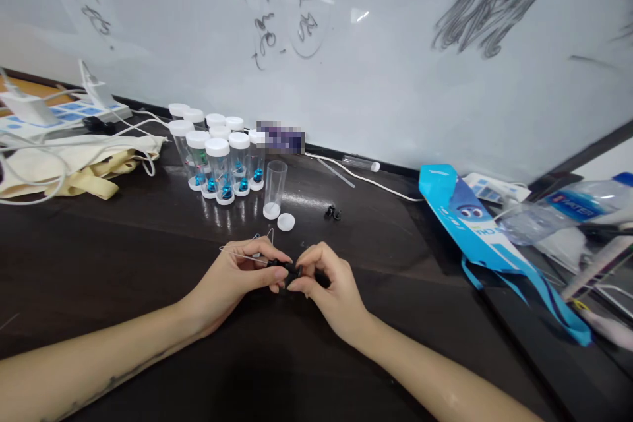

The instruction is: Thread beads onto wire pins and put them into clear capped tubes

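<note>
My left hand (252, 270) pinches a small black part (284, 268), whose exact kind I cannot make out. Over the left fingers loops a thin pale line (236, 252), running toward the black part. My right hand (324, 283) has its thumb and fingertips closed on the right end of the same part, touching the left fingertips. Just beyond the hands stands an open clear tube (275, 191), upright. Its white cap (285, 222) lies beside its base. To the right sit some small black pieces (333, 212) on the dark table (395, 257).
Several white-capped clear tubes (217, 168) with shiny blue pieces stand grouped at back left. Another clear tube (361, 163) lies by the whiteboard (366, 66). A cream cloth bag (84, 161) and power strip (64, 112) are left; a blue bag (459, 217) and water bottle (578, 208) are right.
</note>
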The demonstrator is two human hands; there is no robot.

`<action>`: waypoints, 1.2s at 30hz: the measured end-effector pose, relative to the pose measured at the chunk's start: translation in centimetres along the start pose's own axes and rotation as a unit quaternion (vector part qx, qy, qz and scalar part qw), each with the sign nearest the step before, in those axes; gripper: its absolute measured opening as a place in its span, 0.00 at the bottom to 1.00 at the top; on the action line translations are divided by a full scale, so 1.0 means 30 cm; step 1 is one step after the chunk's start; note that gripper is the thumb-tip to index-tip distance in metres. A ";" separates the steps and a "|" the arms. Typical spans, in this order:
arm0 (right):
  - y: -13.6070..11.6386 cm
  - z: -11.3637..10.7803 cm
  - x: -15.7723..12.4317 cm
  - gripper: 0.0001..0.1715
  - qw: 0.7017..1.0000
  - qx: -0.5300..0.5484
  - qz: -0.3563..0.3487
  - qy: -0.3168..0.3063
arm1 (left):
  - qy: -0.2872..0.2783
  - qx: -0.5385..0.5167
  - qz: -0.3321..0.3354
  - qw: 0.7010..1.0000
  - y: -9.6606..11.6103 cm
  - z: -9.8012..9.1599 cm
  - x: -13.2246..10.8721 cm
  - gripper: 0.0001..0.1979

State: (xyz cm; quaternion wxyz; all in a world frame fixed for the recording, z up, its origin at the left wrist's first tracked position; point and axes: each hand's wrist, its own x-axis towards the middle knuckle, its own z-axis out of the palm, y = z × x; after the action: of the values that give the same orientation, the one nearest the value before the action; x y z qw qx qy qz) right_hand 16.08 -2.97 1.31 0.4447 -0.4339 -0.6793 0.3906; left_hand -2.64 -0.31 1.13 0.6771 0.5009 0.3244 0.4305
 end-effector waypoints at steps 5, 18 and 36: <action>0.000 -0.005 -0.004 0.14 0.999 -0.013 0.004 -0.037 | -0.015 0.006 0.000 1.000 0.001 0.002 -0.001 0.07; -0.003 -0.002 0.002 0.15 0.999 0.009 0.034 -0.006 | -0.010 0.000 0.005 1.000 -0.003 0.004 0.003 0.06; -0.002 -0.004 0.001 0.18 0.998 0.041 0.017 -0.042 | -0.041 -0.007 0.004 0.999 -0.007 0.004 -0.007 0.06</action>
State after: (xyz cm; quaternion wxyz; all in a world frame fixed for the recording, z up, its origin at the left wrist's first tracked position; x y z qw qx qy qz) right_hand 16.17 -2.94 1.41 0.4270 -0.4100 -0.6731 0.4433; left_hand -2.56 -0.57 0.97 0.6917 0.5147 0.2909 0.4148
